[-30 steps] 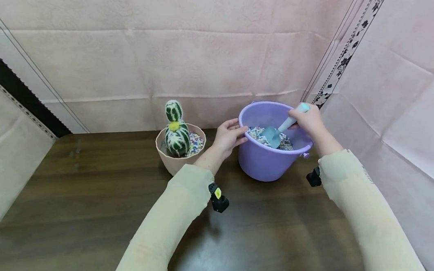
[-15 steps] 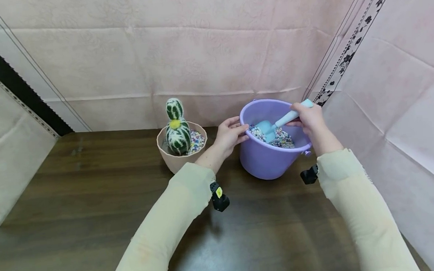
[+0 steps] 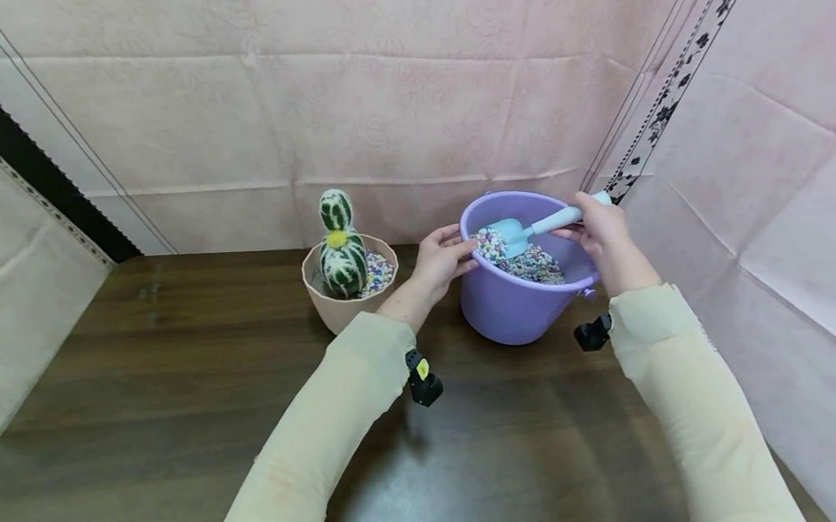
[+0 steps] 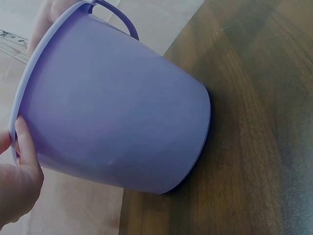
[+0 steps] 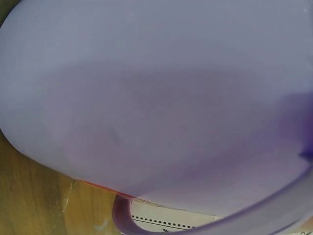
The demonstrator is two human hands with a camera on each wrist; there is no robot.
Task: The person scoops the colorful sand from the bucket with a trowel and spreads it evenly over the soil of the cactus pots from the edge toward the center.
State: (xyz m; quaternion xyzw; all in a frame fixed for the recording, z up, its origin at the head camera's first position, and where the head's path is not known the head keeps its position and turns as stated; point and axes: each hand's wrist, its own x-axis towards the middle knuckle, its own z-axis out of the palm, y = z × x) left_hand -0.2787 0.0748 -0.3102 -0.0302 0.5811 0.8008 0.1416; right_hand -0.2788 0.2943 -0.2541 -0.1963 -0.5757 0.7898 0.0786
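Note:
A purple bucket (image 3: 509,315) holds many small multicoloured pebbles (image 3: 535,269). My left hand (image 3: 441,261) pinches its left rim between thumb and fingers; the left wrist view shows the same grip at the rim, the bucket wall (image 4: 112,107) beside it. My right hand (image 3: 600,224) grips the handle of a light blue toy shovel (image 3: 556,221). Its blade is inside the bucket near the left wall, with pebbles on and around it. In the right wrist view the bucket's outer wall (image 5: 146,98) fills most of the picture and the right hand's fingers are hidden.
Left of the bucket stands a pale pink pot (image 3: 336,314) with a green and white toy cactus (image 3: 343,266) and coloured pebbles (image 3: 379,272). The bucket's purple carrying handle (image 5: 259,210) hangs outside. Patterned cloth (image 3: 410,119) rises behind the dark wooden table (image 3: 184,399).
The right hand has drawn the shovel up and left through the pebbles, flattening its handle, and pebbles now gather at the blade. The left hand stays on the rim.

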